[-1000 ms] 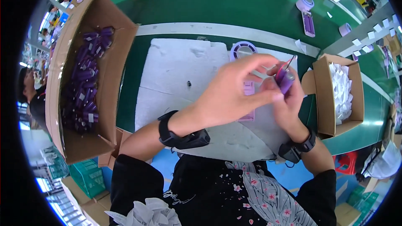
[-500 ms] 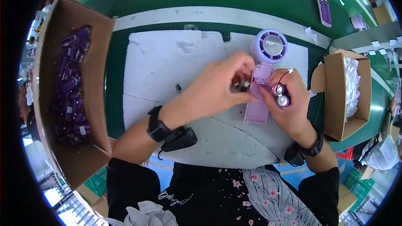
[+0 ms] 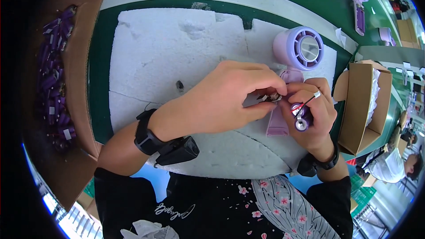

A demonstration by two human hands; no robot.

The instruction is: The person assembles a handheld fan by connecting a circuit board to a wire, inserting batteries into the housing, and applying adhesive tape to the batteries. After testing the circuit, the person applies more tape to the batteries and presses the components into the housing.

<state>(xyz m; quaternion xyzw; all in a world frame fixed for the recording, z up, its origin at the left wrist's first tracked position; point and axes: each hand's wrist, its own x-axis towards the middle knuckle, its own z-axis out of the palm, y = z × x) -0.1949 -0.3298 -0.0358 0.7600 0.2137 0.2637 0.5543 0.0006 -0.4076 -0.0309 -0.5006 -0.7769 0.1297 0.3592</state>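
A lavender handheld fan lies on the white foam board, its round head to the far side and its open pink handle running toward me, partly covered by my hands. My left hand pinches a small circuit board between thumb and fingertips beside the handle. In my right hand a pair of purple battery cells is gripped with the metal ends facing up. Red and black wires with a white plug cross over the cells and the right fingers.
A carton of purple battery cells stands at left. Another carton, holding white pieces, is at right. The foam board has a small dark bit on it. More fan parts lie far right; a person is beyond.
The circuit board has come closer to the battery cells, with my left hand moving right. My view has shifted, and a person now shows at the far right.
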